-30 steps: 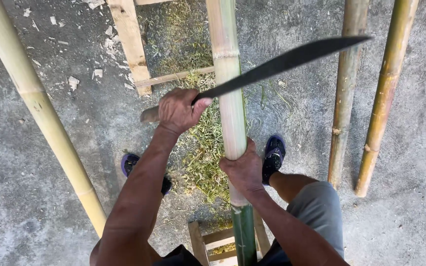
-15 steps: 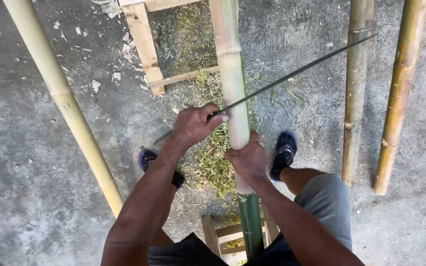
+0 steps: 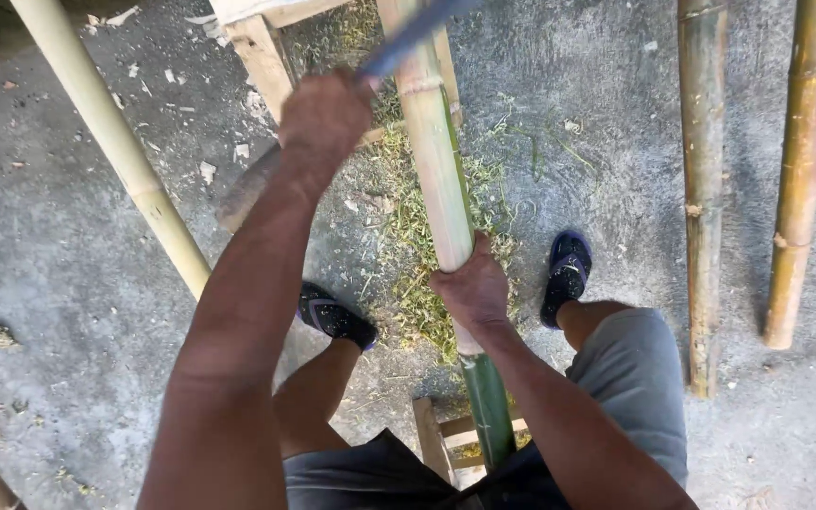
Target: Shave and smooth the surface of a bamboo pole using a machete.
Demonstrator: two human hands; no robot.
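Observation:
My left hand (image 3: 323, 118) is shut on the wooden handle of a long machete (image 3: 416, 30). Its blurred blade lies against the upper part of a pale, peeled bamboo pole (image 3: 436, 189) that runs up the middle of the view. My right hand (image 3: 472, 288) grips this pole lower down, just above where its skin is still green (image 3: 488, 406). The pole passes between my knees. The blade's tip is cut off by the top edge.
Green shavings (image 3: 417, 283) lie on the concrete floor between my sandalled feet (image 3: 337, 316) (image 3: 567, 274). A pale pole (image 3: 115, 142) slants at left; two brownish poles (image 3: 701, 189) (image 3: 805, 170) lie at right. A wooden frame (image 3: 262, 57) stands ahead, a small wooden stool (image 3: 436, 434) under me.
My left hand has swung the machete from pointing out to the right to lying along the pole, further up and away from me. My right hand kept its grip on the pole.

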